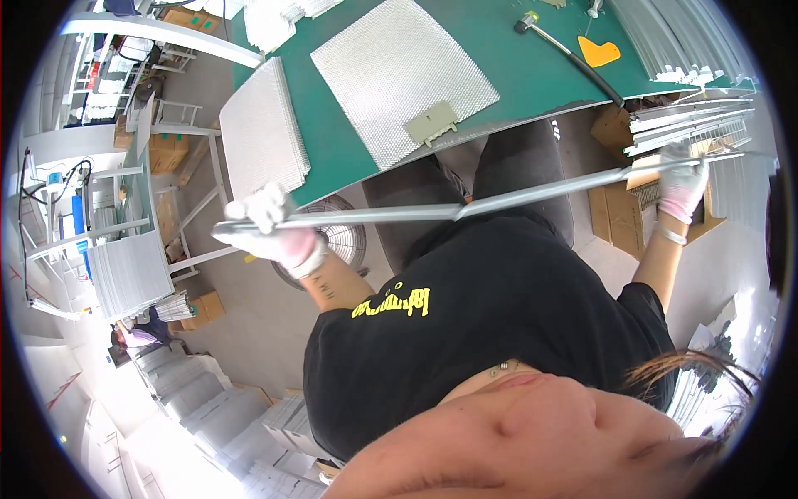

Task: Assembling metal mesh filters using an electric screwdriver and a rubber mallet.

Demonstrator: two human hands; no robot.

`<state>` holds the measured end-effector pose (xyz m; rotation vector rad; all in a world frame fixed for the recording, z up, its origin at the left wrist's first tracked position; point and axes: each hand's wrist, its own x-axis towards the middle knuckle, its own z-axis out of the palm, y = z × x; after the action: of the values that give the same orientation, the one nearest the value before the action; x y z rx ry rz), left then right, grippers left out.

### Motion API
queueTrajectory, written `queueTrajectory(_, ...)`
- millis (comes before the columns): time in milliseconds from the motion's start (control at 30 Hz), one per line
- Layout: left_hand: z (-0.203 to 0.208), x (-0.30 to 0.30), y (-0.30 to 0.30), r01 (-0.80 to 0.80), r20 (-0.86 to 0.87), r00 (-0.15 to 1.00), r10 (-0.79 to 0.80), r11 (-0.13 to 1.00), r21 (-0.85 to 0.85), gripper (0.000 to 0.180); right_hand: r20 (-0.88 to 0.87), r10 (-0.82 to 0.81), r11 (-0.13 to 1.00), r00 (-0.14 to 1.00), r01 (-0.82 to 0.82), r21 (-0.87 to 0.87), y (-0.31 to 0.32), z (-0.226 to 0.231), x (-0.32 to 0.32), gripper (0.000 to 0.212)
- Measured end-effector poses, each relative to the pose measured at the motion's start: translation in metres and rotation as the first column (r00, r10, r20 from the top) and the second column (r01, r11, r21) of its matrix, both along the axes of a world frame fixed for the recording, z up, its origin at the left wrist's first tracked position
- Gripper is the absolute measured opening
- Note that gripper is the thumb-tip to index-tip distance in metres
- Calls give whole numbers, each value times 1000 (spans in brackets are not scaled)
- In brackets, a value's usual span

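Observation:
A long, thin silver metal strip [374, 215] spans the space in front of my body, with a kink near its middle. White-gloved, my left hand [264, 223] is closed around one end. Farther along toward the other end, my right hand [685, 179], also gloved, grips the strip. Beyond it on the green table [532, 75] lies a silver mesh sheet [399, 75], with a small grey-beige plate [432, 123] on its near corner. Several more mesh sheets [262, 129] are stacked at the table's left edge.
A hammer [573, 58] and a yellow flat piece [598, 51] lie at the table's right. Bundled metal strips [682, 41] fill the far right corner. Below stand a round fan [341, 237] and an open cardboard box [619, 220]. White racks [191, 133] stand at left.

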<state>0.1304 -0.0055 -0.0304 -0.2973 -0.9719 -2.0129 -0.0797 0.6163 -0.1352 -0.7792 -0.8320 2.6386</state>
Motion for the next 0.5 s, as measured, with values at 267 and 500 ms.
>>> queueTrajectory(267,-2,-15,21,85,619,777,110,957,-276,70,-893,301,462,336,-870,-171,-1,101,-93,24)
queueTrajectory(500,-30,-56,36,246,801,599,24,946,-212,69,-469,719,631,512,-764,133,-305,104,-82,26)
